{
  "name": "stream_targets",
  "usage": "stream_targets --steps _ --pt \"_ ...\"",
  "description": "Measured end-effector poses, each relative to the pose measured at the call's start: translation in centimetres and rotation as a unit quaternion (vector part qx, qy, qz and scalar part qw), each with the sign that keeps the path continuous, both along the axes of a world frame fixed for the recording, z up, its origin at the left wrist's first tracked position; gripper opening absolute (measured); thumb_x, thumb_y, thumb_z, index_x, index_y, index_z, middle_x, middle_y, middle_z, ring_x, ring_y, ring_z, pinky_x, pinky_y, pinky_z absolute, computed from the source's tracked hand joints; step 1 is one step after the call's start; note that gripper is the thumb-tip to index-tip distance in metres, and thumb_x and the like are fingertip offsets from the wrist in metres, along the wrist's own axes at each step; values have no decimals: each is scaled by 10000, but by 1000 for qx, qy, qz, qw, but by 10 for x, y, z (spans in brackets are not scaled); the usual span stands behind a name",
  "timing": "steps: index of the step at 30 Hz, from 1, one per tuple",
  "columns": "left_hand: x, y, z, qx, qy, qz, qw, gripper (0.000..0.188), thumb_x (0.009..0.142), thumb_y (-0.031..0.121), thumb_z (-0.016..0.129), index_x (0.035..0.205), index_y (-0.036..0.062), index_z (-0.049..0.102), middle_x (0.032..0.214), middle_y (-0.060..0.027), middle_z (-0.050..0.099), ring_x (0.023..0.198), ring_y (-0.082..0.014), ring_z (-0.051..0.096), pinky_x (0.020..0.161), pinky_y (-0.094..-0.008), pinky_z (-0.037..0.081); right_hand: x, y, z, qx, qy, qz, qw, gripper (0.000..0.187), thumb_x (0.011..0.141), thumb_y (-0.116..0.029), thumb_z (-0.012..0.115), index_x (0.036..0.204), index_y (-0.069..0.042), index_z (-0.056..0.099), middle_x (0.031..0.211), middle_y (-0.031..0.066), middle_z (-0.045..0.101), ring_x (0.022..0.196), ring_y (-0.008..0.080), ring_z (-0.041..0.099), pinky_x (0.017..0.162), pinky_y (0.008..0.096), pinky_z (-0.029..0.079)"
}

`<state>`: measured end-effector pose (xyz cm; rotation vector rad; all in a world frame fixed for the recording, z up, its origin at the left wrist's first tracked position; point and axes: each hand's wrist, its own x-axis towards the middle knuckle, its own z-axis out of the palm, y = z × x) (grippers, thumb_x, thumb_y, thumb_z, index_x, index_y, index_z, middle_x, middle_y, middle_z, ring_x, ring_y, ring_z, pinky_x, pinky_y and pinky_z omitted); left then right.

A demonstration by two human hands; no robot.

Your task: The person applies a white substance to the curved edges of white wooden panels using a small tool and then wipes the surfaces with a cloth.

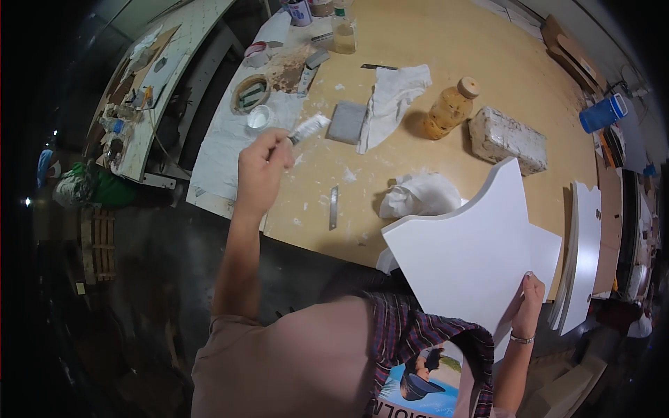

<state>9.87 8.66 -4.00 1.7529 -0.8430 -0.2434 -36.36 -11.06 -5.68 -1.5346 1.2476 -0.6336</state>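
My left hand is closed around a putty knife whose blade is smeared with white paste. It hovers over the table's left part, near a small tub of white paste. At the right, my right hand grips the edge of a white panel with a curved cut-out, held tilted in front of me over the near table edge. Part of my right hand's fingers is hidden behind the panel. Beyond the putty knife lies a grey square pad. A thin metal blade rests on the tabletop between my hands.
On the tan table are a white cloth, a crumpled white cloth, a bottle of yellowish liquid and a stained white block. A round container stands left. White panels lean at the right.
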Motion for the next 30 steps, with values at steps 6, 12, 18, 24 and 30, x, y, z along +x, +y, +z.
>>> stream_targets --steps 6,12,18,24,30 --pt "142 32 -103 168 -210 250 930 119 855 129 594 934 77 666 796 -120 596 745 -275 587 686 -373 457 0 0 -2 -20 1 -14 1000 408 951 -225 493 629 -107 272 624 -72 215 603 60 177 529 273 147" --pt "178 25 -137 245 -193 323 894 150 819 189 641 936 121 705 905 -164 597 909 -355 567 780 -453 457 5 3 8 -20 24 -10 999 413 955 -237 494 629 -110 273 629 -75 214 607 59 176 530 274 146" --pt "126 4 -107 209 -304 321 872 298 767 119 671 1064 100 664 948 -132 581 928 -319 551 818 -412 454 -4 2 11 -38 14 -4 999 416 947 -259 510 630 -116 281 635 -78 222 604 57 180 528 271 144" --pt "-45 -70 -76 120 -152 -187 963 561 744 190 696 1279 150 531 1294 -112 504 1144 -300 513 962 -369 432 -3 6 16 -40 44 -39 997 420 934 -258 521 625 -106 281 632 -68 219 603 59 192 528 275 151" --pt "-76 -117 -100 135 -137 -372 908 463 685 11 575 1131 114 643 1142 -158 601 1059 -331 551 885 -410 462 5 7 27 -22 58 0 998 420 925 -279 530 618 -93 311 611 -65 272 590 63 224 515 270 178"
